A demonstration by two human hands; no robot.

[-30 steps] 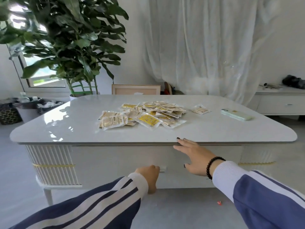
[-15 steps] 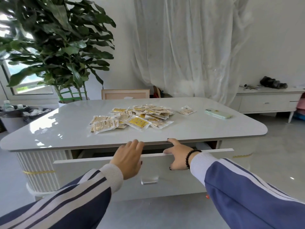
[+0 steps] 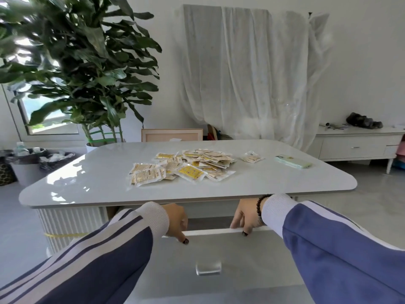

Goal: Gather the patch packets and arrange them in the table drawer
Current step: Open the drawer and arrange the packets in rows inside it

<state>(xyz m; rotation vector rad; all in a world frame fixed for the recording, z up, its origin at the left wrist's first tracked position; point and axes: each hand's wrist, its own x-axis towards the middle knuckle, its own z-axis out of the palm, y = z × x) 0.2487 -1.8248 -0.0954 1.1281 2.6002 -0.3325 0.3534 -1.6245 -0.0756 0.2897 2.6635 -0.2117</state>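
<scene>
Green leaves of a big potted plant (image 3: 72, 62) fill the left of the room, behind the pale glossy surface (image 3: 98, 183). Lower down, the person's left hand (image 3: 176, 220) has its fingers (image 3: 183, 239) curled shut over the top edge of the drawer (image 3: 210, 251), which stands pulled out from under the surface; its inside is hidden from where I stand. Up on the surface, near the middle, the patch packets (image 3: 182, 167) lie in a loose overlapping heap, with one packet (image 3: 252, 158) apart to the right of it. Below, the right hand (image 3: 246, 216), a dark bead bracelet (image 3: 259, 205) on its wrist, grips the same drawer edge with fingers folded over it. Farther right a phone (image 3: 293, 161) lies flat on the surface, and a low white cabinet (image 3: 355, 145) stands against the wall.
</scene>
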